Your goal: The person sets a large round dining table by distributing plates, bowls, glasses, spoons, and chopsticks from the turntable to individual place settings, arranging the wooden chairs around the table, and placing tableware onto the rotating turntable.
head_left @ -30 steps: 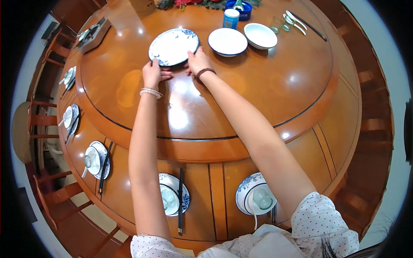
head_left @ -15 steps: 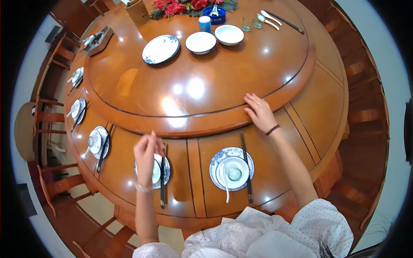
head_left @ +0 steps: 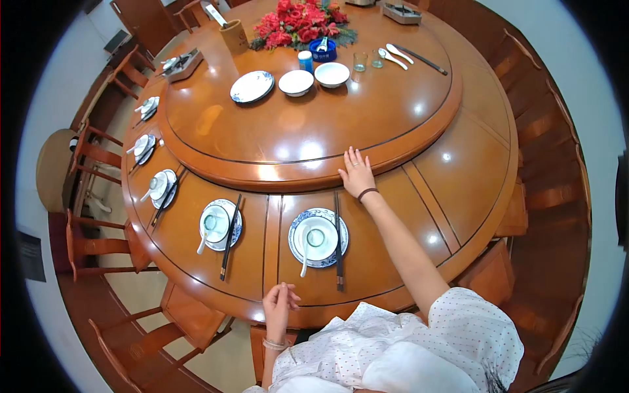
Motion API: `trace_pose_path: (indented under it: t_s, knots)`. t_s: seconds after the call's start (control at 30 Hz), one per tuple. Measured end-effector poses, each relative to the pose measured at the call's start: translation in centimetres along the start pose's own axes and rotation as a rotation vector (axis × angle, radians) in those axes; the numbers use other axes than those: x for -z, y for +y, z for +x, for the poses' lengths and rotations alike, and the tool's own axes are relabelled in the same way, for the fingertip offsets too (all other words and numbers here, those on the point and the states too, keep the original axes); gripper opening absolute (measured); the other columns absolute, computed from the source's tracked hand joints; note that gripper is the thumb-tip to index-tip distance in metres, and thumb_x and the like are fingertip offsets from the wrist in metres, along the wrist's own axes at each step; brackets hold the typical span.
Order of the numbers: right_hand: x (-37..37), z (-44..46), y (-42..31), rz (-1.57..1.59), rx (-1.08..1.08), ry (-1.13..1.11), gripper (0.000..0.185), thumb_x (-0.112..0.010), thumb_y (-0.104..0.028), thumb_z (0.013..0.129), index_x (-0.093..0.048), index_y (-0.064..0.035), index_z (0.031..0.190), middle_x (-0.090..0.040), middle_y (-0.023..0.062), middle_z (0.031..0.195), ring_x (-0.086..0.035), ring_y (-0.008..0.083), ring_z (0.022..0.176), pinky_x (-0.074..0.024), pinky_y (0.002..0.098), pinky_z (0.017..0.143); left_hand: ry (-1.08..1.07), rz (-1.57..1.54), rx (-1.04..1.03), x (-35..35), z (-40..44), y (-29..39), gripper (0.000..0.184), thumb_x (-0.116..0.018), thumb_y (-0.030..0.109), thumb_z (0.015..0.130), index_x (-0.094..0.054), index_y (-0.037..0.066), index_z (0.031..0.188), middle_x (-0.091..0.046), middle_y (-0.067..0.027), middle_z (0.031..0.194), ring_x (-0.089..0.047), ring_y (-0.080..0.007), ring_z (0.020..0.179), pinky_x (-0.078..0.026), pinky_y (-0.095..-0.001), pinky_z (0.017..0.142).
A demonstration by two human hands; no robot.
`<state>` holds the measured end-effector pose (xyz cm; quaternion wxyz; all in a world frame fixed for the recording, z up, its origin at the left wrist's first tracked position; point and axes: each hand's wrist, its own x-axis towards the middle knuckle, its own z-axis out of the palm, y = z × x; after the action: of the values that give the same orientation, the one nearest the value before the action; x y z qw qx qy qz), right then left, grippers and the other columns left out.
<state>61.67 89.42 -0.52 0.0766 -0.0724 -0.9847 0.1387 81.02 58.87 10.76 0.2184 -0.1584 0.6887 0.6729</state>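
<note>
My right hand (head_left: 358, 171) lies with its fingers spread on the front rim of the raised round turntable (head_left: 262, 171). Near the table's front edge hovers my left hand (head_left: 279, 302), its fingers loosely curled; whether they press together is unclear. Between the hands, a place setting has a blue-patterned plate (head_left: 343, 243), a bowl holding a glass (head_left: 315, 237), a white spoon (head_left: 304, 261) and black chopsticks (head_left: 339, 242). On the turntable stand a patterned plate (head_left: 252, 86) and two white bowls (head_left: 296, 83) (head_left: 332, 74).
Red flowers (head_left: 298, 23), a blue container (head_left: 323, 51), a blue-and-white can (head_left: 305, 61) and two glasses (head_left: 360, 62) stand farther back. More settings, such as a bowl (head_left: 215, 223), follow the left edge. Wooden chairs (head_left: 98, 245) surround the table.
Both hands have let go of the patterned plate and drawn back, my right to the turntable rim, my left to the table's front edge. The view has shifted, showing more of the flowers.
</note>
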Motion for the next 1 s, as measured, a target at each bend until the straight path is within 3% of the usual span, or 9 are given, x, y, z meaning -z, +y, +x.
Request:
trace_pose_path:
  t_s: [0.2,0.43,0.57,0.67,0.73,0.8,0.87,0.93,1.0]
  knots:
    - [0.1,0.4,-4.1,-0.026,-0.01,-0.084,0.061,-0.043,-0.036,0.084,-0.03,0.0011,0.13,-0.024,0.0177,0.137,-0.022,0.029,0.128,-0.018,0.043,0.103,0.197,-0.001,-0.201,0.2,-1.9,0.6,0.022,-0.045,0.021,0.09,-0.055,0.002,0.091,-0.056,-0.0035,0.064,-0.049,-0.0059,0.049,-0.042,-0.0183,0.044]
    - [-0.4,1.5,-10.8,-0.006,-0.019,-0.254,0.078,-0.042,-0.051,0.08,-0.023,0.0026,0.132,-0.015,0.0227,0.139,-0.013,0.0386,0.128,-0.0139,0.0446,0.104,0.26,-0.063,-0.146,-1.4,-3.9,-0.5,0.02,-0.046,0.019,0.09,-0.055,0.002,0.093,-0.056,-0.003,0.065,-0.049,-0.0052,0.049,-0.041,-0.0174,0.044]
    - [0.9,2.2,-14.0,-0.019,0.102,-0.39,0.084,-0.043,-0.058,0.077,-0.019,-0.0021,0.135,-0.013,0.0228,0.139,-0.01,0.0385,0.129,-0.0146,0.0445,0.104,0.287,-0.023,-0.226,-2.4,-4.4,-0.4,0.02,-0.046,0.019,0.09,-0.054,0.002,0.094,-0.056,-0.0028,0.065,-0.047,-0.005,0.048,-0.041,-0.0168,0.044]
    - [0.2,3.2,-14.4,0.332,0.327,-0.583,0.083,-0.049,-0.057,0.074,-0.028,-0.0003,0.131,-0.013,0.0232,0.139,-0.011,0.0346,0.13,-0.0155,0.0406,0.104,0.334,0.002,-0.204,-2.7,-4.5,-0.5,0.02,-0.046,0.019,0.09,-0.054,0.002,0.094,-0.056,-0.0023,0.065,-0.047,-0.0048,0.048,-0.041,-0.0165,0.045]
    - [0.5,2.6,-14.3,1.241,0.274,-0.661,0.054,-0.056,-0.034,0.08,-0.045,0.0003,0.12,-0.037,0.0221,0.129,-0.034,0.0279,0.122,-0.0285,0.0334,0.099,0.337,-0.016,-0.184,-2.9,-4.5,-0.9,0.019,-0.046,0.019,0.09,-0.054,0.002,0.094,-0.056,-0.0023,0.065,-0.047,-0.0046,0.049,-0.041,-0.0165,0.045]
    - [1.1,0.3,-12.9,1.12,0.364,-0.303,0.036,-0.056,-0.023,0.081,-0.055,0.0,0.108,-0.051,0.018,0.117,-0.048,0.0237,0.11,-0.0359,0.0306,0.093,0.337,-0.027,-0.166,-2.8,-4.4,-1.1,0.019,-0.046,0.019,0.09,-0.055,0.002,0.093,-0.056,-0.0022,0.066,-0.047,-0.0045,0.049,-0.041,-0.0166,0.045]
    - [3.2,-2.8,-10.3,1.16,0.294,-0.19,0.023,-0.057,-0.016,0.081,-0.061,0.0003,0.095,-0.063,0.0125,0.092,-0.059,0.0182,0.091,-0.0436,0.0284,0.081,0.283,0.035,-0.192,-2.9,-4.0,-1.3,0.019,-0.047,0.02,0.089,-0.056,0.003,0.089,-0.057,-0.0019,0.065,-0.048,-0.0042,0.05,-0.04,-0.0163,0.045]
    - [3.2,-6.6,-7.3,1.523,-0.023,-0.19,0.013,-0.06,-0.012,0.08,-0.06,0.0009,0.081,-0.06,0.0056,0.069,-0.056,0.0095,0.063,-0.0447,0.0225,0.059,0.276,0.062,-0.176,-3.0,-3.1,-1.6,0.024,-0.048,0.022,0.089,-0.058,0.001,0.081,-0.057,-0.0018,0.063,-0.049,-0.0048,0.051,-0.039,-0.0179,0.044]
    - [4.0,-10.6,-4.5,1.398,-0.174,-0.085,0.018,-0.063,-0.011,0.079,-0.052,-0.0021,0.067,-0.054,0.0003,0.057,-0.048,0.0055,0.049,-0.0373,0.0194,0.045,0.142,0.217,-0.219,-3.0,-2.5,-1.9,0.028,-0.049,0.023,0.088,-0.058,0.0,0.076,-0.056,-0.0024,0.06,-0.049,-0.0051,0.05,-0.037,-0.0195,0.043]
